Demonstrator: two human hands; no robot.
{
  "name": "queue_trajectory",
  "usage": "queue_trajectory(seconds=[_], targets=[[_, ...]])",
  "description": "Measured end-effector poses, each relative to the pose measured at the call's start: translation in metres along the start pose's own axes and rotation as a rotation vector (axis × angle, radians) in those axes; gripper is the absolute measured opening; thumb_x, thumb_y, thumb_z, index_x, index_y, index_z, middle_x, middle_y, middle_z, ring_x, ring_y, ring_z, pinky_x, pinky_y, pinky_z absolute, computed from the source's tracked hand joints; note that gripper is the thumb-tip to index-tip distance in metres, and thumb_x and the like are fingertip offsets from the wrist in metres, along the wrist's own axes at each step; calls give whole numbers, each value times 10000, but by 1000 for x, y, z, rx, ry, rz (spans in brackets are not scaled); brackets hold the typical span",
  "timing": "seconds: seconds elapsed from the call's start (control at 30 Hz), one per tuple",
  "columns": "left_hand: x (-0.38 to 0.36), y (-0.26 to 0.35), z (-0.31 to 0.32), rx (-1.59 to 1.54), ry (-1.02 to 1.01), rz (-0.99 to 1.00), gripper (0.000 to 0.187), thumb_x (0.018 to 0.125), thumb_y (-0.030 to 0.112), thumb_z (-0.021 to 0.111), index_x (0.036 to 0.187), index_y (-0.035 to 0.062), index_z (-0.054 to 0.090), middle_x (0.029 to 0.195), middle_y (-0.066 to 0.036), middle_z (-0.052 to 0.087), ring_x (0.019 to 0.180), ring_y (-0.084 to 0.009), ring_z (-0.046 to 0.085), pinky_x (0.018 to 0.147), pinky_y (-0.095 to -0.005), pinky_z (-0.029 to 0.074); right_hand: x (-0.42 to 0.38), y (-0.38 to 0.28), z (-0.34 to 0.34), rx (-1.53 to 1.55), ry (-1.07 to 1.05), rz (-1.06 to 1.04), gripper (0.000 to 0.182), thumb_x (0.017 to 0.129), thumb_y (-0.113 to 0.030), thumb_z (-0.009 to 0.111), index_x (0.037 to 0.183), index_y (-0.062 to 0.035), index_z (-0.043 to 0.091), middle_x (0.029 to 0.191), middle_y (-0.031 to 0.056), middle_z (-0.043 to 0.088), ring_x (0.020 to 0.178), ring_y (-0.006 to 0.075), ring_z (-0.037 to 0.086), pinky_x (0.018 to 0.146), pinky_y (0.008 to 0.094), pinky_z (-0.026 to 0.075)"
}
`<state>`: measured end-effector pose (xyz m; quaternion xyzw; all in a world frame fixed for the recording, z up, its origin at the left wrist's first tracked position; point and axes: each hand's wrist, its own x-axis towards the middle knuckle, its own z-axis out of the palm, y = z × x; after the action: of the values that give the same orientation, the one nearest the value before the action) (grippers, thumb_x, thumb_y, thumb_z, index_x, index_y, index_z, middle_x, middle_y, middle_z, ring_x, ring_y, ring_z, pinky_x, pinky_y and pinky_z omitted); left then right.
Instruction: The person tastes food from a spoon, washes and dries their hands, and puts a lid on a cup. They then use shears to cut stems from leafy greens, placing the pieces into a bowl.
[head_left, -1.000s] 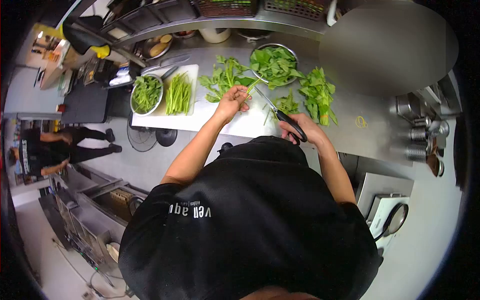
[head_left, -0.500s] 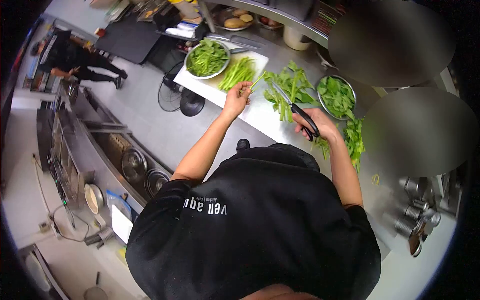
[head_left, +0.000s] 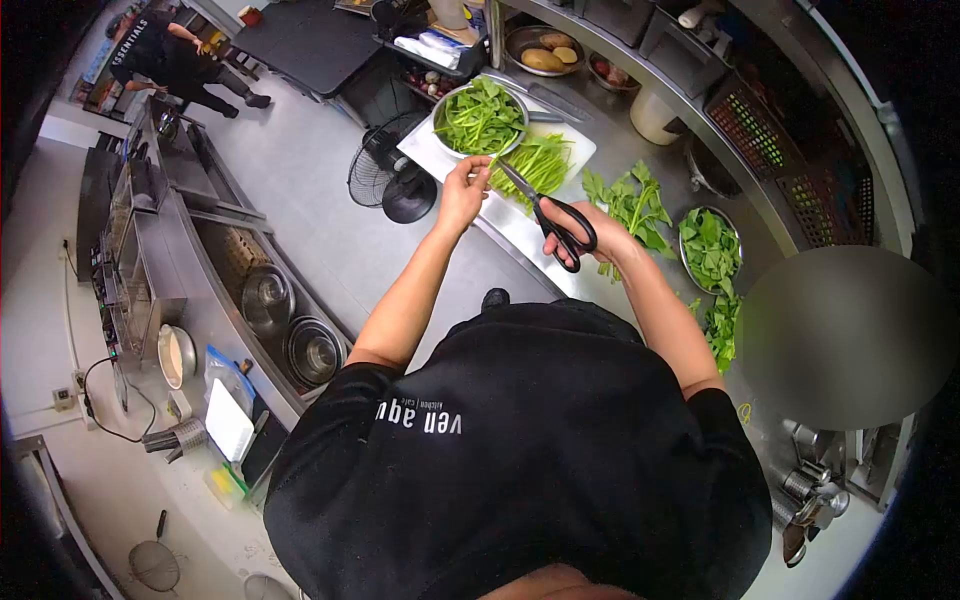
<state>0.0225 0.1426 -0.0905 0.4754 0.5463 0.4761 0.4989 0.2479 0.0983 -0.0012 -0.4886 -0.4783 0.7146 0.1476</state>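
My left hand (head_left: 466, 192) pinches a green stem at the front edge of the white board (head_left: 418, 139). Black-handled scissors (head_left: 570, 228) are in my right hand (head_left: 598, 236), their blades pointing at the left fingertips. Behind the left hand a metal bowl (head_left: 440, 140) holds leafy greens (head_left: 482, 118). Cut green stems (head_left: 540, 164) lie on the board beside it. Right of the board, a bunch of leafy greens (head_left: 632, 208) rests on the steel counter, and a second bowl (head_left: 740, 262) of leaves stands farther right, with more greens (head_left: 720, 330) beside it.
A knife (head_left: 558, 100) lies behind the board. Potatoes in a bowl (head_left: 545, 62) and a white bucket (head_left: 655, 115) stand at the back. A black fan (head_left: 395, 170) is left of the counter. A co-worker (head_left: 175, 62) stands at the far upper left.
The view has shifted. My right hand has brought the scissors leftward, close to my left hand. My left hand is now by the bowl, nearer the stem pile's left side.
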Motion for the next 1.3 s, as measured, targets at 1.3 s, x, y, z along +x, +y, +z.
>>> queue_trajectory(seconds=[1.3], targets=[[134, -16, -60, 424, 144, 231, 176, 861, 90, 608, 1014, 20, 657, 736, -28, 626, 592, -94, 568, 541, -246, 475, 128, -66, -4, -47, 34, 10, 669, 762, -659, 614, 785, 7, 562, 629, 79, 597, 450, 105, 549, 382, 240, 442]])
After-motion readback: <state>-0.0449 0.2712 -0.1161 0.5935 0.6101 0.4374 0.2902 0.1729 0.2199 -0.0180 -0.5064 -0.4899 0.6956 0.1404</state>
